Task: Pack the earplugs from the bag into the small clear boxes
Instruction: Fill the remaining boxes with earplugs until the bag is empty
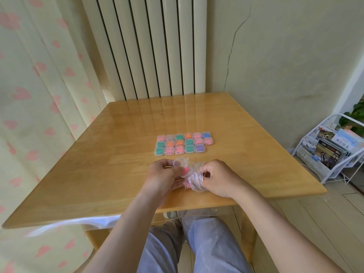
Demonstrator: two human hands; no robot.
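Note:
Near the table's front edge my left hand (164,175) holds a small clear box (180,162) with its lid up and a pink earplug (185,171) at its fingertips. Just to its right my right hand (217,177) grips a crumpled clear plastic bag (194,181) with a red strip at its mouth; a pink earplug shows inside it. Farther back, in the middle of the wooden table (118,174), several shut clear boxes (184,144) lie in three neat rows, holding pink, green, orange, blue and purple earplugs.
A radiator (149,46) and a heart-patterned curtain (39,85) stand behind and left of the table. On the floor at the right is a white wire rack (331,152) full of magazines. A clear cover hangs off the table's front left corner.

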